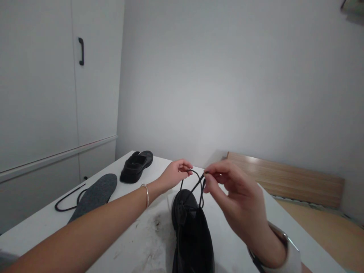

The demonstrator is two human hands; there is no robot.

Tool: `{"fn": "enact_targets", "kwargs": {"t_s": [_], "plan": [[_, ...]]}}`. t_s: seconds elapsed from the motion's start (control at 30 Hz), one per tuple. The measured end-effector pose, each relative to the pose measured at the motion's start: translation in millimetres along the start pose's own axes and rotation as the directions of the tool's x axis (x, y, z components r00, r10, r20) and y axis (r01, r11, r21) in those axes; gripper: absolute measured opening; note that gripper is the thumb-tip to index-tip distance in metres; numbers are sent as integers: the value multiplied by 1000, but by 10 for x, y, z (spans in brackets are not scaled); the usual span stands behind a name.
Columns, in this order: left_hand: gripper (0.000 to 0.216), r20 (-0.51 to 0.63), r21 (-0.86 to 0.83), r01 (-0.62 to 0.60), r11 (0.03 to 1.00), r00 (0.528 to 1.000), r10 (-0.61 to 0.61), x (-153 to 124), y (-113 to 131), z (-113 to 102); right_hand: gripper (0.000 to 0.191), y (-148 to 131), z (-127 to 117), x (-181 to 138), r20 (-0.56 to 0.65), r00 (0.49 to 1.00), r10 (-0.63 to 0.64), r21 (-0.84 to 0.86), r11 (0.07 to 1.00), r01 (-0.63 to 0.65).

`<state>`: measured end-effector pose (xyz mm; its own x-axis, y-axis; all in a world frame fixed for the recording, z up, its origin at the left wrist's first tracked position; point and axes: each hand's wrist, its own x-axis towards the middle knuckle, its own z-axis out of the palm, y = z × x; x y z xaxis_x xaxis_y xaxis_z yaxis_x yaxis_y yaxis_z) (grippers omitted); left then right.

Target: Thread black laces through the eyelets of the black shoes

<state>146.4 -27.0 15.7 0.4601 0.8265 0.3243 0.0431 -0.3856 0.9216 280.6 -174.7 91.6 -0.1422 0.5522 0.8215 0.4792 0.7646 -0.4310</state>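
A black lace-up shoe [192, 231] stands on the white table [136, 242] right in front of me. Its black lace [196, 185] rises in loops above the shoe's top. My left hand [174, 175], with a thin bracelet on the wrist, pinches one loop of the lace from the left. My right hand [233, 191], wearing a watch, pinches the other part of the lace from the right. Both hands hover just above the shoe, fingertips a few centimetres apart.
A second black shoe [136, 167] lies at the table's far left corner. A grey insole [95, 195] and a loose black lace [68, 197] lie on the left. A white cupboard [57, 94] stands left; a wooden board [287, 178] lies beyond the table on the right.
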Motion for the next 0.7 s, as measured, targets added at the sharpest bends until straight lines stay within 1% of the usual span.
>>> {"fn": "enact_targets", "kwargs": {"t_s": [0.07, 0.1, 0.17, 0.23, 0.3, 0.37, 0.4, 0.43, 0.47, 0.53, 0.57, 0.63, 0.7], "plan": [[24, 65, -20, -70, 997, 995, 71, -117, 171, 24, 12, -76, -78, 87, -116, 992, -47, -28, 999, 44], [25, 105, -21, -92, 996, 990, 93, -185, 239, 30, 12, -125, -112, 138, -184, 980, -70, -41, 997, 64], [23, 180, -10, -115, 993, 977, 115, -328, 346, 39, 11, -234, -165, 250, -325, 938, -121, -65, 992, 106], [17, 219, 4, -133, 991, 967, 129, -466, 446, 51, 11, -332, -197, 364, -428, 886, -180, -99, 983, 152], [20, 188, 5, -201, 979, 962, 197, -580, 580, 70, 10, -397, -209, 467, -477, 847, -235, -136, 972, 192], [27, 96, -1, -319, 948, 943, 318, -658, 768, 98, 11, -422, -202, 546, -471, 838, -275, -164, 961, 223], [25, 37, -5, -387, 922, 921, 387, -680, 880, 114, 12, -426, -193, 575, -463, 838, -289, -165, 957, 239], [22, -27, -3, -456, 890, 889, 456, -691, 998, 130, 12, -428, -182, 596, -453, 841, -296, -158, 955, 252], [19, -96, 7, -530, 848, 844, 528, -692, 1117, 146, 12, -432, -169, 611, -442, 847, -296, -145, 955, 258], [26, -207, 79, -653, 753, 728, 653, -666, 1332, 172, 13, -449, -146, 623, -433, 855, -285, -121, 959, 258], [30, -232, 137, -701, 700, 664, 711, -644, 1417, 181, 14, -461, -138, 623, -432, 859, -275, -117, 961, 249], [31, -215, 278, -751, 598, 558, 801, -589, 1529, 187, 15, -482, -134, 618, -436, 859, -268, -130, 963, 235], [24, -178, 422, -760, 494, 464, 868, -532, 1569, 188, 15, -486, -143, 609, -441, 858, -265, -135, 964, 228]]}}
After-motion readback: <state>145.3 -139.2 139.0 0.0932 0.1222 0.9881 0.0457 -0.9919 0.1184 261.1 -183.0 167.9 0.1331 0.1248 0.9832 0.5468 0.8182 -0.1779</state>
